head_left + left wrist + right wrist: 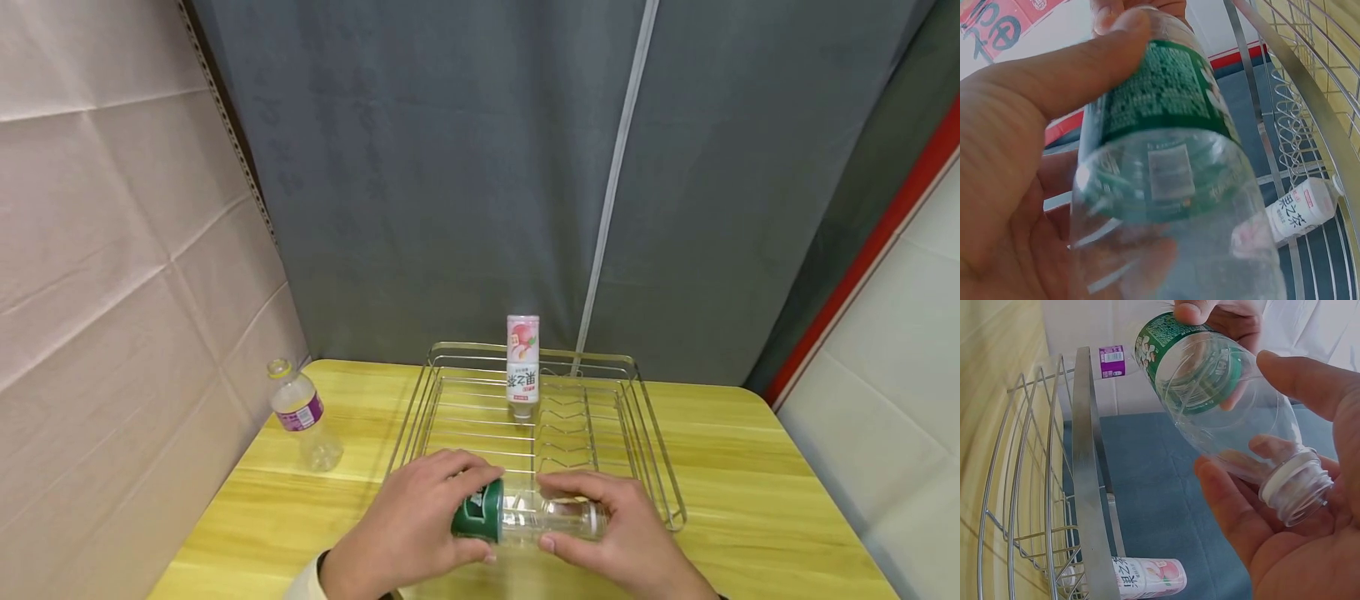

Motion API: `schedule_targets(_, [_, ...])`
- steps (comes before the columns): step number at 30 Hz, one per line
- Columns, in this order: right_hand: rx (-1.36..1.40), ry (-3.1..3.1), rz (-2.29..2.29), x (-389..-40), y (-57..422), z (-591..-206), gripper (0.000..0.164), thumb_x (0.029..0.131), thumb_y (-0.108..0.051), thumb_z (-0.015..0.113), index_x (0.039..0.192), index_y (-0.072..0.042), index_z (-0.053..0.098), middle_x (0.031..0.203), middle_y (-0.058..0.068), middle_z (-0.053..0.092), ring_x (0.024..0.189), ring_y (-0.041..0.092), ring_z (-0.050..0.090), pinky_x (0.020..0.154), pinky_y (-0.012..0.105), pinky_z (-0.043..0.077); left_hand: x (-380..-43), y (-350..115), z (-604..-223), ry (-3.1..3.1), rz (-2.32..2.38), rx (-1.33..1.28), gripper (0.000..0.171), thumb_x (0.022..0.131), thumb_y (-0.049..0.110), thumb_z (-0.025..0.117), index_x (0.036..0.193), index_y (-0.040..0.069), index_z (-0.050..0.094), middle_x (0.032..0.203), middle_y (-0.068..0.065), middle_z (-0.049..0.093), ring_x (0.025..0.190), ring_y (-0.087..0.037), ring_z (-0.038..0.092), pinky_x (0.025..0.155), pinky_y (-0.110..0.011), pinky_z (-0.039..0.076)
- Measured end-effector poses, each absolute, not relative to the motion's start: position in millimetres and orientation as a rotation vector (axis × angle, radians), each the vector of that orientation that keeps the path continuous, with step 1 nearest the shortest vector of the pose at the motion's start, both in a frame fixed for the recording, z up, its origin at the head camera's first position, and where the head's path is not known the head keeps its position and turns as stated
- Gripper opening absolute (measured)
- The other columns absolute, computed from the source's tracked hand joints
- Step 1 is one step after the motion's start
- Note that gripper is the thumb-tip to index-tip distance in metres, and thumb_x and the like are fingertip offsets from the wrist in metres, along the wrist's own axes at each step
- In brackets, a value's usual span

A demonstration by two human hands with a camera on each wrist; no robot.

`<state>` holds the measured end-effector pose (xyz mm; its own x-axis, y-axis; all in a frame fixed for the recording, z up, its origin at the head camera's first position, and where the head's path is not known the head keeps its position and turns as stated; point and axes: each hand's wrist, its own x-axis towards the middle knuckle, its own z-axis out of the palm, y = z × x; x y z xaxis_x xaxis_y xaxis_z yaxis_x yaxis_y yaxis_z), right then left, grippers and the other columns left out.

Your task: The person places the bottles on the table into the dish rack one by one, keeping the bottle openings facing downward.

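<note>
A clear plastic bottle [525, 515] with a green label [1160, 90] lies sideways over the front of the wire rack, held between both hands. My left hand [423, 521] grips it around the label, thumb on the near side. My right hand [618, 533] curves around the tapering shoulder, thumb and fingers on opposite sides. No cap sits on its threaded neck [1297, 490], which points into the right palm. A white and pink drink bottle [522, 362] stands upside down at the back of the wire rack [652, 433].
Left of the rack, an uncapped clear bottle [318, 433] with a purple label stands on the yellow wood-grain table [757, 500]. A grey curtain [450, 183] hangs behind the table. Pale cloth [127, 275] covers the left side.
</note>
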<state>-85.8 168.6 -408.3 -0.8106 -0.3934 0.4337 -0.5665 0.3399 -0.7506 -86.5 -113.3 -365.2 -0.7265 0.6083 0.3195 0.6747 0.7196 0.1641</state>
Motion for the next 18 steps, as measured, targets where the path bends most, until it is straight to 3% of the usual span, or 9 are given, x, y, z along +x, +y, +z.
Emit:
schedule_targets(8, [0.799, -2.399, 1.609, -85, 174, -405, 0.043, 0.085, -0.019, 0.091, 0.126, -0.017, 0.076, 0.119, 0.001, 0.08, 0.105, 0.009, 0.075, 0.083, 0.029, 0.066, -91, -128, -371, -2.585, -0.649, -0.883, 0.077, 0.07, 0.067, 0.09, 0.133, 0.028, 0.071, 0.124, 0.018, 0.07, 0.109, -0.005, 0.069, 0.09, -0.032, 0.062])
schedule_targets(14, [0.61, -2.378, 1.777, -83, 179, -401, 0.041, 0.086, -0.01, 0.089, 0.125, -0.012, 0.077, 0.121, 0.009, 0.079, 0.099, 0.016, 0.078, 0.076, 0.033, 0.068, -96, -141, -378, -2.47, -0.969, -0.706, 0.073, 0.074, 0.058, 0.092, 0.136, 0.03, 0.068, 0.133, 0.016, 0.068, 0.122, -0.012, 0.068, 0.099, -0.041, 0.061])
schedule_targets(18, [0.566, -2.321, 1.835, -83, 181, -399, 0.043, 0.085, -0.002, 0.087, 0.126, -0.005, 0.075, 0.122, 0.014, 0.078, 0.094, 0.021, 0.079, 0.07, 0.038, 0.068, -97, -145, -384, -2.44, -1.164, -0.571, 0.075, 0.079, 0.048, 0.093, 0.144, 0.027, 0.062, 0.139, 0.009, 0.067, 0.126, -0.018, 0.067, 0.099, -0.039, 0.062])
